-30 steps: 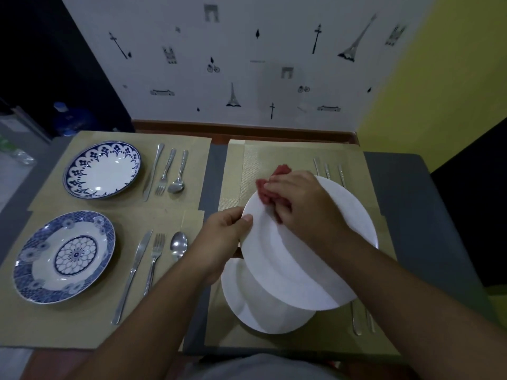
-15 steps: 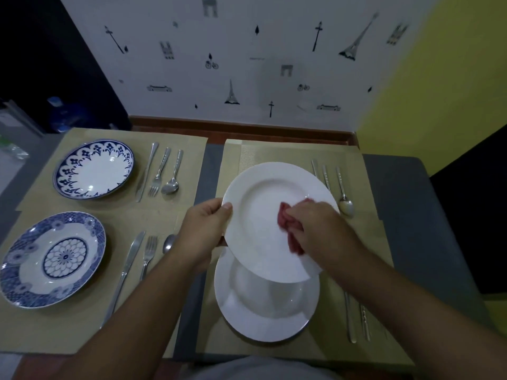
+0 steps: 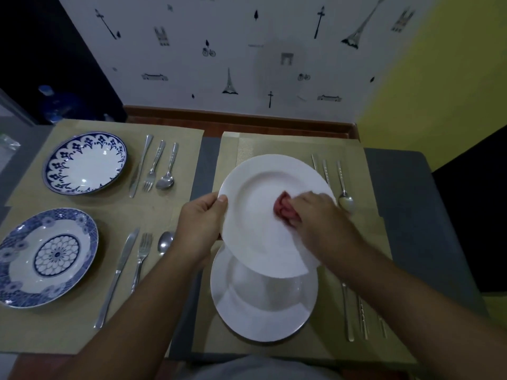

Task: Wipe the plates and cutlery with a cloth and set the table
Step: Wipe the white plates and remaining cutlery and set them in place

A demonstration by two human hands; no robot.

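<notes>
- Here, the raised white plate (image 3: 255, 185) serves as landmark: it is tilted, and its near edge overlaps a second white plate (image 3: 263, 311) lying flat below it.
- The left hand (image 3: 201, 223) pinches its left rim, thumb on top and fingers curled beneath.
- The right hand (image 3: 321, 215) rests on its right half, fingers bunched round the cloth.
- The red cloth (image 3: 284, 208) presses just right of its centre, so the next stroke probably runs leftward, toward the left hand.

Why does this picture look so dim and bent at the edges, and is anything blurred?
Head view: dim, uneven light; the wide lens bows the wall and table edges; the right hand and red cloth look slightly smeared; the held white plate shades the lower plate.
</notes>
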